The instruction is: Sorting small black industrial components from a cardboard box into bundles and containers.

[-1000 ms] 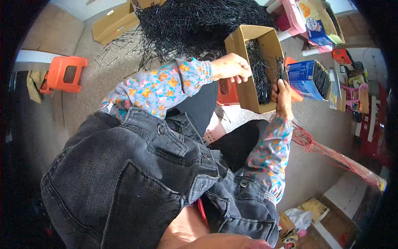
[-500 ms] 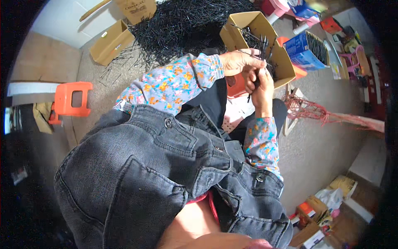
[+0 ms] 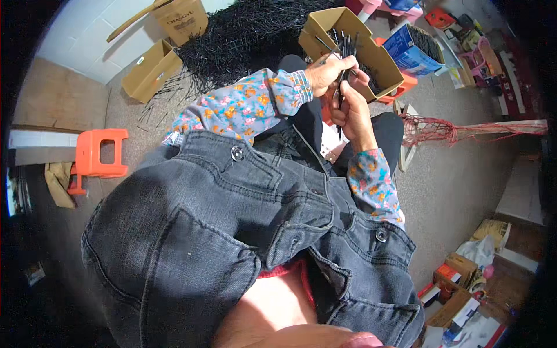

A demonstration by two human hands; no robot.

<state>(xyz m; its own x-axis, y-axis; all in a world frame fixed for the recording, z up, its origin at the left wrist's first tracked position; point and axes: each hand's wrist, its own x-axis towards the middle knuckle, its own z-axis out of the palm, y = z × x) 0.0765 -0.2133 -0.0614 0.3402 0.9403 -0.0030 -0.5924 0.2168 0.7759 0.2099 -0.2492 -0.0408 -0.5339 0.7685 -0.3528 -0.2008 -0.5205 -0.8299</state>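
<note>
Bright in the middle, black at the rounded rim.
Strongly lit on the bare neck [image 3: 278, 298], with hard shadow beside; even on the floor [image 3: 447, 194], dim and soft toward its left edge; bowed near the rim; specked with glints over the black pile [image 3: 241, 49].

The head camera looks steeply down from the wearer's head, facing forward over the dark denim garment [image 3: 191, 249], which fills the lower foreground close to the lens. The left hand [image 3: 325, 75] and right hand [image 3: 355, 118] sit farther out, above centre. Its wide fisheye bends the floor [image 3: 447, 191] outward; the far left edge seems too dark to read.
</note>
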